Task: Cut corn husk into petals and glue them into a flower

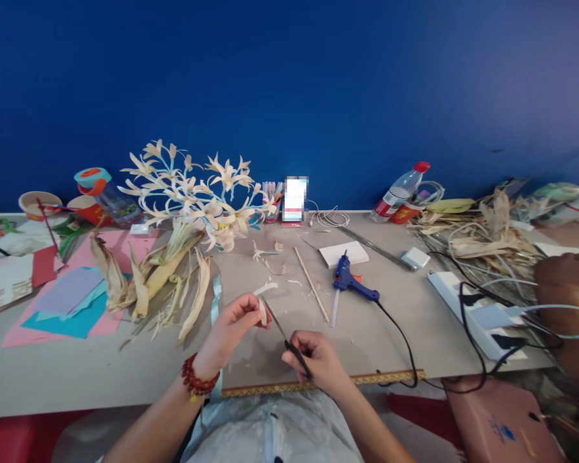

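Hands holding scissors, pale strip, red-labelled bottle

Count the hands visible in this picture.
3: the person's left hand, pinching a pale piece; the right hand, holding black-handled scissors; and another person's hand at the far right, past the power strip. Further hands may be hidden.

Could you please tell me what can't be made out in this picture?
Head view, pale piece: its full shape, partly covered by the left hand.
Head view, scissors: one handle loop, largely hidden by the right hand.
Head view, upright screen: its content, blurred into blocks.
Head view, other person's arm: the rest, cut off by the right edge.
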Tool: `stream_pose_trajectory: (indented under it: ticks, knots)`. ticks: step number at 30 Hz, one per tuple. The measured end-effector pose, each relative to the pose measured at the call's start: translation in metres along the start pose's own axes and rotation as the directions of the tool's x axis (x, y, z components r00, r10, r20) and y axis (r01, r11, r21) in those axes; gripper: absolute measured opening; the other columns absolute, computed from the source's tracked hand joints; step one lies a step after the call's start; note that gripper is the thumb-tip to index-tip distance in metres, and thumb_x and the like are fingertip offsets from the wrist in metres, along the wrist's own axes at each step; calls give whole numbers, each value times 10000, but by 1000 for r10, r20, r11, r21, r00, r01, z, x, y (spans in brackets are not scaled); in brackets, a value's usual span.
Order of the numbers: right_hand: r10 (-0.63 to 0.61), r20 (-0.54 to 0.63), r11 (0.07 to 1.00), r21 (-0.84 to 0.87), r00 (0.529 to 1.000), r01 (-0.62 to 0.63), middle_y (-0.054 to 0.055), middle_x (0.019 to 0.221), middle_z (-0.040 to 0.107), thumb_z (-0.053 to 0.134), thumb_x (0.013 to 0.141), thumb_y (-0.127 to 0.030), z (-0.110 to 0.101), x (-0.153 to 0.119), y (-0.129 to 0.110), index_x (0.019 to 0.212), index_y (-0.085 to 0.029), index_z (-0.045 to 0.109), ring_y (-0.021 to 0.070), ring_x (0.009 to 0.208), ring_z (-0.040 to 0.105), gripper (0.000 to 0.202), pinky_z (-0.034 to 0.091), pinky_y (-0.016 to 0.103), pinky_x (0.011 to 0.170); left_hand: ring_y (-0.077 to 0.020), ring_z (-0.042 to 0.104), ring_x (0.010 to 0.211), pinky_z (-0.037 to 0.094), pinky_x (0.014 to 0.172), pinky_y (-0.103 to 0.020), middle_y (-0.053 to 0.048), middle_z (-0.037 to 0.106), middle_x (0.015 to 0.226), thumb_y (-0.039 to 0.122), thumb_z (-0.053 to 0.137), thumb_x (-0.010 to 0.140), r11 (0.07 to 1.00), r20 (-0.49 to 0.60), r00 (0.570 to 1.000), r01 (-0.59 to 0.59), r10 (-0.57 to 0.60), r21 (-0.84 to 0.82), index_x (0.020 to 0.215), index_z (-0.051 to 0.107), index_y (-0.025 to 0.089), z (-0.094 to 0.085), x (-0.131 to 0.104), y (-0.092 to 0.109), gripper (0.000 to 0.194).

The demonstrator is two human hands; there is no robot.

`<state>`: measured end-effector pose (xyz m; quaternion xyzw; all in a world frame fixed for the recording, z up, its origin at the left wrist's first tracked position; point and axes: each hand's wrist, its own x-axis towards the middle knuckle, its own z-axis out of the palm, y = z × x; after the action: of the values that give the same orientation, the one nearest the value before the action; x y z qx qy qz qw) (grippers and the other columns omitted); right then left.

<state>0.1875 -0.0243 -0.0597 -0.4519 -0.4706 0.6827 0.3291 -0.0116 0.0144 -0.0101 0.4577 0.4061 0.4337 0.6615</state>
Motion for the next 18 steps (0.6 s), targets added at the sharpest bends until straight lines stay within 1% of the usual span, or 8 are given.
stream_pose_trajectory:
  ticks: [2, 5, 7, 9, 11, 14, 16, 18]
  knots:
    - [-30, -11, 999, 23, 1000, 30, -63, 473, 511, 776, 679, -601, -1, 2, -4, 627, -202, 479, 90, 416, 462, 500, 326, 203, 434, -145, 591, 707, 462, 746, -292, -4, 631, 727, 225, 582, 864, 998, 15, 999, 42, -42, -37, 742, 545, 179, -1, 0, -1, 135]
    - [-139, -85, 988, 59, 987, 144, -13, 655, 620, 820, 671, -507, 1, 5, -16, 722, -189, 558, 128, 584, 557, 415, 416, 236, 564, -137, 588, 647, 471, 696, -285, 4, 630, 685, 236, 597, 855, 994, 36, 995, 98, -96, -42, 765, 535, 180, 0, -1, -2, 123]
    - [-208, -147, 972, 78, 967, 221, 10, 766, 651, 831, 677, -432, 5, 8, -27, 809, -190, 605, 151, 676, 576, 357, 442, 257, 631, -124, 575, 609, 461, 655, -267, 13, 615, 659, 239, 607, 846, 993, 61, 991, 117, -117, -7, 767, 531, 178, 2, -3, -1, 126]
    - [-241, -181, 959, 106, 953, 263, 20, 815, 664, 821, 692, -385, 9, 13, -35, 882, -197, 620, 161, 694, 567, 334, 446, 273, 645, -114, 560, 587, 450, 619, -252, 20, 593, 648, 254, 608, 846, 992, 95, 988, 121, -124, 38, 769, 527, 177, 5, -5, -1, 136]
    - [-243, -193, 954, 131, 951, 271, 20, 810, 663, 819, 688, -350, 12, 17, -41, 898, -201, 616, 163, 681, 553, 328, 438, 280, 632, -106, 540, 581, 437, 591, -239, 27, 566, 657, 267, 610, 847, 991, 129, 984, 112, -121, 76, 789, 527, 178, 8, -7, 0, 135]
    - [-233, -196, 953, 150, 952, 264, 4, 741, 638, 830, 652, -326, 15, 22, -44, 832, -199, 599, 158, 659, 538, 320, 422, 277, 616, -104, 528, 618, 430, 595, -230, 23, 555, 722, 241, 607, 846, 985, 161, 982, 76, -101, 155, 854, 545, 181, 10, -11, 3, 87]
    - [-223, -166, 953, 172, 961, 251, -9, 704, 618, 841, 619, -332, 15, 22, -45, 792, -199, 580, 146, 633, 531, 340, 416, 265, 594, -118, 538, 689, 433, 628, -235, 6, 576, 785, 204, 605, 839, 972, 168, 984, 25, -65, 232, 902, 566, 183, 11, -14, 7, 76]
    - [-218, -114, 951, 198, 969, 237, -15, 702, 610, 853, 593, -338, 14, 20, -45, 779, -200, 564, 133, 616, 534, 370, 418, 251, 579, -135, 547, 760, 439, 675, -246, -12, 597, 836, 181, 598, 841, 958, 161, 987, -27, -21, 286, 951, 576, 188, 10, -16, 11, 113]
